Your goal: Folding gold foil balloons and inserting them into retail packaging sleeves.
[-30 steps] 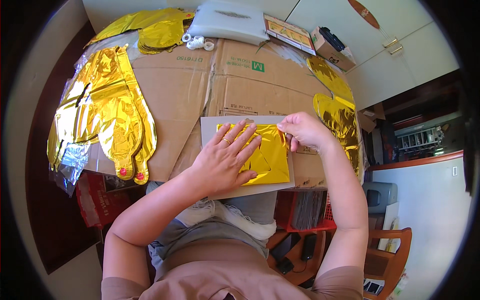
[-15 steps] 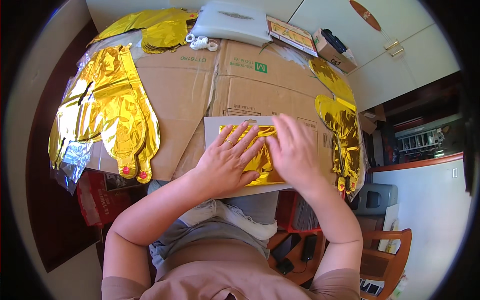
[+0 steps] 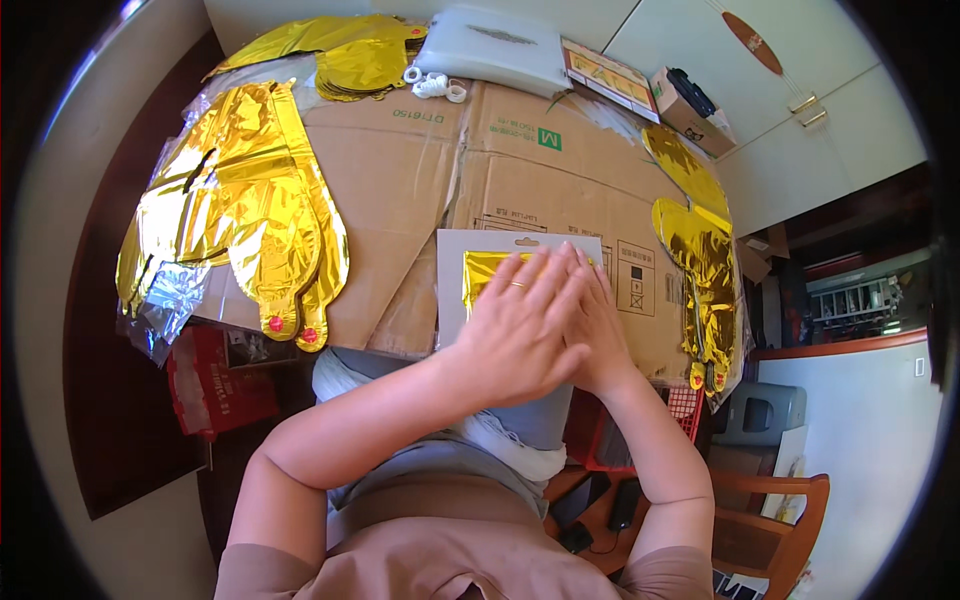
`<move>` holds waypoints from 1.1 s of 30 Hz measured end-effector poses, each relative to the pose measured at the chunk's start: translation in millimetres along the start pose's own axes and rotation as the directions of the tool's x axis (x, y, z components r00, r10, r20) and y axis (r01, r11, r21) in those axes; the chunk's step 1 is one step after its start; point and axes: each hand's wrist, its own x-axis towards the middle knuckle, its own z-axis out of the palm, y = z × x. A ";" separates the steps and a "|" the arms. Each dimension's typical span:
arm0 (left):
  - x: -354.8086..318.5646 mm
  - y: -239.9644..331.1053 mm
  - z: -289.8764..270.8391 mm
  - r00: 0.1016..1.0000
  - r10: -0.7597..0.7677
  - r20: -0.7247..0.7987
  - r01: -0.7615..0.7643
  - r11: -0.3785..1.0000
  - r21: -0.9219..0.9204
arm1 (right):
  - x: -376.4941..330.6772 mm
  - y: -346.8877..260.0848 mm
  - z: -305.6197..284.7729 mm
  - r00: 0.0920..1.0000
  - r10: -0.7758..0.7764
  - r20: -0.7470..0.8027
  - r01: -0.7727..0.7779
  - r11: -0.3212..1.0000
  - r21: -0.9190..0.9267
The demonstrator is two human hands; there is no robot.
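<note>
A folded piece of gold foil lies on a pale card with a hang slot along its far edge. My left hand, a ring on one finger, rests over the foil with fingers straight and flat. Close against it, partly behind it, my right hand has its fingers stretched out too. The two hands overlap and hide most of the foil and the card's right side. Gold foil balloons are stacked at the left, their narrow tails marked with red dots. More gold foil balloons lie at the right.
Flattened cardboard covers the table. At the back sit another gold foil stack, white rolls, a filled plastic bag and a small box. White thread lies across my lap. A wooden chair stands at right.
My left hand has slid rightward across the foil until it overlaps my right hand, uncovering the card's left side. The whole view has shifted slightly.
</note>
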 end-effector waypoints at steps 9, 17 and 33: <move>-35.2 -21.4 11.1 0.994 -0.080 0.070 0.061 0.969 0.239 | -3.4 -1.6 0.8 0.995 0.099 -0.020 -0.100 0.994 -0.045; -36.1 -23.8 5.2 0.993 -0.090 0.080 0.071 0.973 0.218 | -3.1 -4.0 -2.8 0.992 0.129 0.011 -0.127 0.989 -0.074; -39.9 -40.2 -13.7 0.990 -0.094 0.103 0.055 0.944 0.326 | 2.2 -11.3 -4.5 0.995 0.074 0.059 -0.074 0.997 -0.011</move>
